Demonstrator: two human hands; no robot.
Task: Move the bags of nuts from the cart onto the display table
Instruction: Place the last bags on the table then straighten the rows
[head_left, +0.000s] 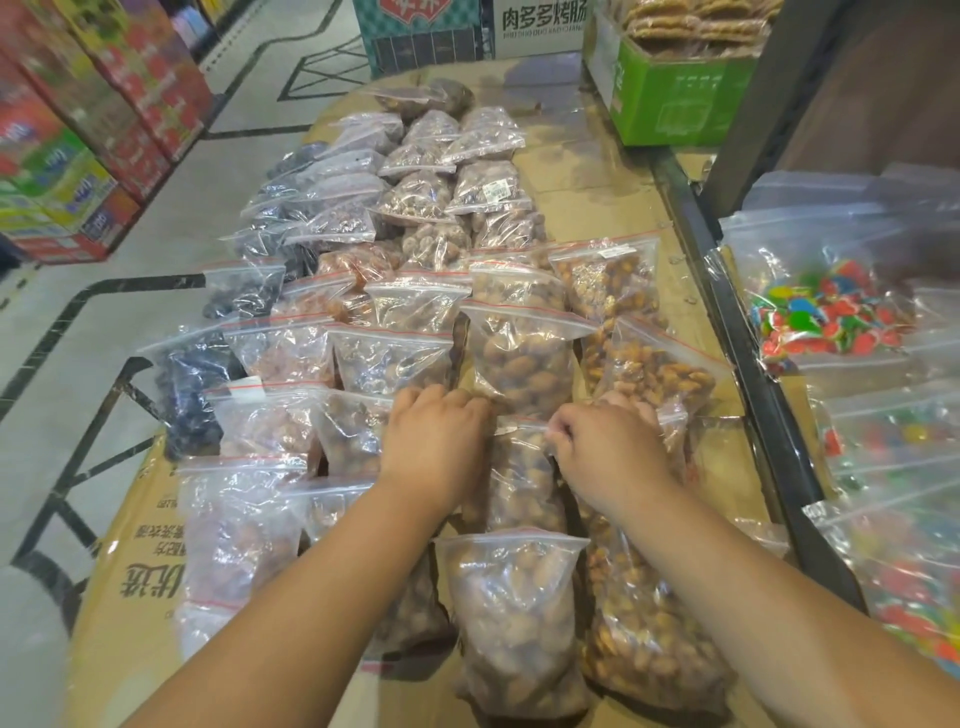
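Risk 1: the bags lie overlapped like shingles in tight rows on the cardboard-covered desk (587, 171). A tug on one top strip probably drags the neighbours above and below out of line.
Risk 2: thin film, heavy fill. A pull on the zip edge alone may pop the seal and spill nuts.
Risk 3: the bag of orange-coated nuts (660, 374) sits tilted, touching the right hand (608, 447). It could slide if that hand shifts.

Position: the bag of nuts (519, 483) being handled lies flat in the middle column, between the two hands. Its red-lined zip top faces away, and its near end is tucked under the next bag.
Right hand: fingers (558, 428) curled, pinching the bag's top right corner.
Left hand (436, 441): knuckles bent at the bag's top left, fingertips hidden. Cannot tell whether it grasps or only presses.
Cart not in view.
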